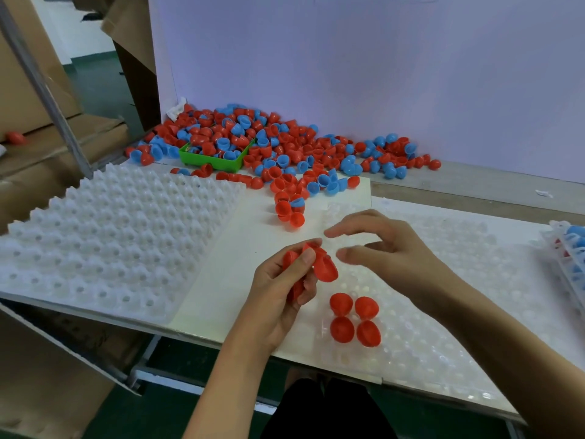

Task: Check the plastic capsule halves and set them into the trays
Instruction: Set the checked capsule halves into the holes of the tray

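My left hand (281,293) grips a small bunch of red capsule halves (324,264) above the near edge of the table. Just right of it, my right hand (386,245) hovers with fingers spread and relaxed, holding nothing. Below both hands, several red halves (354,318) sit dome up in the near-left corner of a clear dimpled tray (443,280). A big heap of loose red and blue capsule halves (285,147) lies at the back against the white wall.
A white peaked tray (110,239) lies at the left. A green bin (215,158) sits half buried in the heap. At the far right edge stands a stack of filled trays (569,248). Cardboard boxes (38,99) stand to the left of the table.
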